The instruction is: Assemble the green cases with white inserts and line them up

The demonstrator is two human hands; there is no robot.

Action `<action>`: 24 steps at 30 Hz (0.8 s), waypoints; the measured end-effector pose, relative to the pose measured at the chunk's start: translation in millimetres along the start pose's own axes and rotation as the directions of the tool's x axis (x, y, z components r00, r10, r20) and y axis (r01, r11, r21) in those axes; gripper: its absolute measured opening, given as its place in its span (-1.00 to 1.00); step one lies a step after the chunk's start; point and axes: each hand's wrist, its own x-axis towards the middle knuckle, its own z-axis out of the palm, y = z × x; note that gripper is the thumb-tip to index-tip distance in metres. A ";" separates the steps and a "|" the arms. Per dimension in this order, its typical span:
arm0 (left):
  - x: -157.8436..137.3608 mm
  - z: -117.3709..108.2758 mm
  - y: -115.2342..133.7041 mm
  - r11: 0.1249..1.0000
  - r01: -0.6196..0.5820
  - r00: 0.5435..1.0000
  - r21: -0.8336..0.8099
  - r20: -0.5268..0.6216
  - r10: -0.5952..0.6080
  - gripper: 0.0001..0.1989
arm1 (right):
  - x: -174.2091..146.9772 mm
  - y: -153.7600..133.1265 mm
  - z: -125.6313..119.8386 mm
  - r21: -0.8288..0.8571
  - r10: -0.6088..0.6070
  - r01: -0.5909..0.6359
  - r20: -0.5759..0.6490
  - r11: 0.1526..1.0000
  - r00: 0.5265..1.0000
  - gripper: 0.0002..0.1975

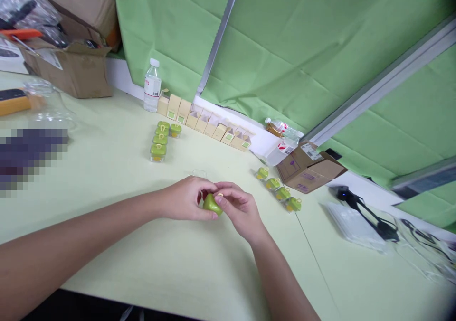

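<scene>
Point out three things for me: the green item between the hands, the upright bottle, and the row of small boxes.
Green item point(211, 205): head view, rounded green side.
Upright bottle point(152, 86): head view, label.
Row of small boxes point(202, 123): head view, front of a middle box.

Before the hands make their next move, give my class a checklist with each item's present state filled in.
1. Green piece touched by both left hand and right hand: ok.
2. Underside of the green piece in sight: not ok, fingers and viewing angle hide it.
3. Clear object beyond the hands is undamaged: cannot tell, only a faint outline shows.
4. Right-hand row of green-topped containers apart from the hands: ok, four stand beyond the right hand.
5. Bottle beside the cartons, at their left end, upright and capped: ok.
</scene>
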 end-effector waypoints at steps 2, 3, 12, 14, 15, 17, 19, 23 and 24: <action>0.5 -2.3 0.6 1.000 -0.022 0.999 0.020 -0.040 0.023 -0.69 | 1.4 2.5 -1.1 -0.021 -0.038 0.036 -0.072 0.999 0.997 -0.92; 1.1 -4.7 0.3 1.000 -0.024 0.997 0.019 -0.077 0.026 -0.65 | 2.2 2.7 -2.1 -0.031 -0.052 0.049 -0.117 0.998 0.992 -0.91; 4.0 -41.2 -37.8 0.890 0.118 0.944 0.441 -0.329 0.038 -0.44 | 8.1 2.2 -6.7 -0.023 -0.004 -0.006 -0.429 1.000 0.903 -0.80; 2.6 -39.0 -45.1 0.885 0.147 0.972 0.442 -0.228 -0.047 -0.37 | 8.5 4.2 -6.5 -0.038 -0.015 -0.003 -0.455 0.999 0.890 -0.78; 2.1 -35.8 -46.6 0.892 0.145 0.979 0.428 -0.192 -0.068 -0.39 | 8.4 5.1 -6.4 -0.049 -0.024 0.001 -0.464 0.999 0.886 -0.78; 1.7 -26.6 -44.7 0.909 0.108 0.988 0.402 -0.144 -0.054 -0.45 | 7.6 6.3 -6.0 -0.074 -0.052 0.019 -0.468 0.997 0.882 -0.79; 1.5 -16.5 -37.8 0.928 0.057 0.995 0.369 -0.102 -0.021 -0.47 | 5.9 6.3 -4.7 -0.121 -0.104 0.056 -0.442 0.991 0.891 -0.81; 0.9 -2.0 -22.6 0.950 -0.005 0.999 0.311 -0.042 0.019 -0.64 | 1.5 2.8 -0.1 -0.328 -0.254 0.154 -0.288 0.932 0.923 -0.89; 0.8 -0.2 -20.7 0.954 -0.012 0.999 0.301 -0.036 0.024 -0.67 | 0.7 1.8 0.9 -0.383 -0.283 0.176 -0.246 0.907 0.927 -0.90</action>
